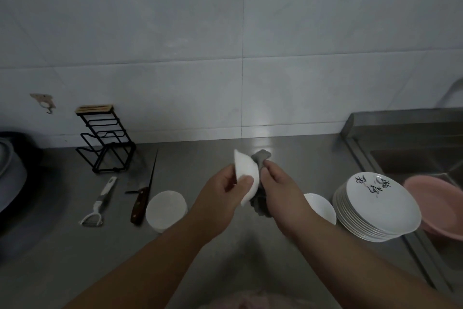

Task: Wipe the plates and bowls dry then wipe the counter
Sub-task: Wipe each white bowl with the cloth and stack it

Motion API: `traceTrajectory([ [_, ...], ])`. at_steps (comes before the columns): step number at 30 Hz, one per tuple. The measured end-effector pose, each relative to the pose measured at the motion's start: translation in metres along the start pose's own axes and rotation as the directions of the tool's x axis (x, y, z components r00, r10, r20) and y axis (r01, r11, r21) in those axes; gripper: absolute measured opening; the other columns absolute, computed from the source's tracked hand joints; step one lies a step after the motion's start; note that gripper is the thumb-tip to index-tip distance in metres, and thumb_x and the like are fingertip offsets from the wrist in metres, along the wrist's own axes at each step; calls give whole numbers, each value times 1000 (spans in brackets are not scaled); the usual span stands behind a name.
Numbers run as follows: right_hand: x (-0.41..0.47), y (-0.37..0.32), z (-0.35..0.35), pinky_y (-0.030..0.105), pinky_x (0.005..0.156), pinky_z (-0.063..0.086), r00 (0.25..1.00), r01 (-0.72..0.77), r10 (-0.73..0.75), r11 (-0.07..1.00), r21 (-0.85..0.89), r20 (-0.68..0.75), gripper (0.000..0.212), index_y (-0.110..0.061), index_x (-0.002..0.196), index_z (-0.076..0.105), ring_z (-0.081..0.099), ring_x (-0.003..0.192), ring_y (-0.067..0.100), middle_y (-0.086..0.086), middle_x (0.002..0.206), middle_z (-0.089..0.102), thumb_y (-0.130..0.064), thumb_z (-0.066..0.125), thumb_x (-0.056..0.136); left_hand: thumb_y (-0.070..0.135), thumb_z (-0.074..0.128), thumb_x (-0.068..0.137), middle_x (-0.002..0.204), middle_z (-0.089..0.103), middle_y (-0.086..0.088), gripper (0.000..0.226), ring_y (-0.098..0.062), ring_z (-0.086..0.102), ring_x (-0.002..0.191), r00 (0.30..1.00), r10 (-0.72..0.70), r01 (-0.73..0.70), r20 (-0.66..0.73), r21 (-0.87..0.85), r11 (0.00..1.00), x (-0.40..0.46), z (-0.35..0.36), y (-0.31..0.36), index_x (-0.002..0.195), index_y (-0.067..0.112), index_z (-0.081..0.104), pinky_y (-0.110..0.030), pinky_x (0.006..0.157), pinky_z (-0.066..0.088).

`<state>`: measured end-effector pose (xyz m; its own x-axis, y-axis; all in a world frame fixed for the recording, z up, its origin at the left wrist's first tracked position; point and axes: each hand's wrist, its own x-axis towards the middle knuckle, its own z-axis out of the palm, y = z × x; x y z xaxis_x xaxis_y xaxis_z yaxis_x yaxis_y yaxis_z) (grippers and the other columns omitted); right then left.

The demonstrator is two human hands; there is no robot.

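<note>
While left hand (220,191) pinches bowl (246,178) by rim, right fingers (269,167) clamped on cloth (260,158); hard rubbing could slip bowl onto worktop (225,253).

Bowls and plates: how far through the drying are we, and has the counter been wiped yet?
Possibly done: one white bowl stands left, apart. In hand: the left hand holds a small bowl while the right hand presses a grey cloth against it. Left: another bowl, the plate stack, then the counter; dryness cannot be judged.
</note>
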<state>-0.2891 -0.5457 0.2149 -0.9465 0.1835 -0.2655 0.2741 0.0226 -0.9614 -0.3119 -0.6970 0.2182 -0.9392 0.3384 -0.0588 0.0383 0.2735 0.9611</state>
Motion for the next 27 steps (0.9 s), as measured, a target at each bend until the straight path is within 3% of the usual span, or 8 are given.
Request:
traceTrajectory([
  [4, 3, 8, 4, 27, 58, 53, 994, 97, -100, 993, -74, -43, 25, -44, 120, 61, 59, 61, 10, -5, 75, 67, -32, 41, 110, 29, 56, 104, 115, 73, 13, 29, -6, 69, 104, 995, 13, -11, -103, 20, 1000, -1, 5, -2, 131, 29, 65, -34, 94, 59],
  [6, 6, 10, 3, 30, 57, 53, 997, 46, -50, 997, -58, -60, 25, -35, 116, 63, 62, 64, 15, 3, 80, 70, -34, 39, 110, 21, 60, 102, 109, 75, 18, 25, -2, 69, 103, 995, 13, -13, -95, -2, 1000, -4, 8, -7, 122, 35, 68, -23, 90, 57],
  [8, 8, 14, 3, 39, 66, 59, 998, -51, 51, 999, 0, -41, 31, -26, 107, 64, 70, 76, 26, 12, 88, 73, -39, 36, 110, 10, 62, 100, 102, 76, 22, 32, 0, 71, 99, 998, 12, -14, -62, -39, 999, -8, 9, -10, 110, 40, 68, -15, 84, 53],
  [11, 9, 21, 4, 52, 87, 59, 987, -150, 153, 987, 63, -49, 36, -27, 107, 69, 73, 95, 34, 10, 97, 76, -45, 38, 108, 7, 64, 98, 103, 78, 14, 31, -6, 73, 98, 999, 13, -14, -35, -23, 1000, -6, 10, -15, 108, 35, 70, -19, 85, 55],
  [16, 6, 19, 1, 50, 72, 52, 991, -125, 132, 980, 155, -38, 36, -16, 108, 67, 65, 75, 37, 28, 91, 73, -37, 38, 111, 24, 57, 103, 104, 75, 5, 22, -13, 72, 98, 999, -34, 30, -34, -115, 993, 0, 7, -12, 117, 41, 59, -32, 86, 60],
  [20, 3, 20, -1, 30, 53, 49, 994, -65, 72, 994, 89, -78, 27, -19, 100, 62, 63, 61, 22, 15, 80, 70, -27, 38, 110, 15, 55, 104, 103, 77, 4, 32, -19, 74, 98, 997, -22, 16, -72, -77, 997, 8, 1, -11, 122, 41, 52, -43, 85, 61],
  [22, 2, 22, -1, 29, 51, 48, 995, -33, 37, 999, 41, -98, 25, -24, 94, 59, 60, 59, 21, 12, 77, 66, -25, 39, 109, 13, 57, 102, 104, 77, 5, 29, -18, 74, 98, 997, -45, 41, -67, -53, 998, 8, 1, -12, 120, 36, 54, -46, 88, 61],
  [27, 2, 26, -4, 25, 48, 43, 993, -16, 17, 1000, 3, -119, 37, -40, 81, 60, 57, 57, 23, 7, 69, 63, -27, 40, 109, 0, 61, 93, 106, 72, 8, 36, -3, 68, 89, 996, -77, 72, 47, 100, 992, -3, 8, -14, 112, 29, 53, -34, 85, 58],
])
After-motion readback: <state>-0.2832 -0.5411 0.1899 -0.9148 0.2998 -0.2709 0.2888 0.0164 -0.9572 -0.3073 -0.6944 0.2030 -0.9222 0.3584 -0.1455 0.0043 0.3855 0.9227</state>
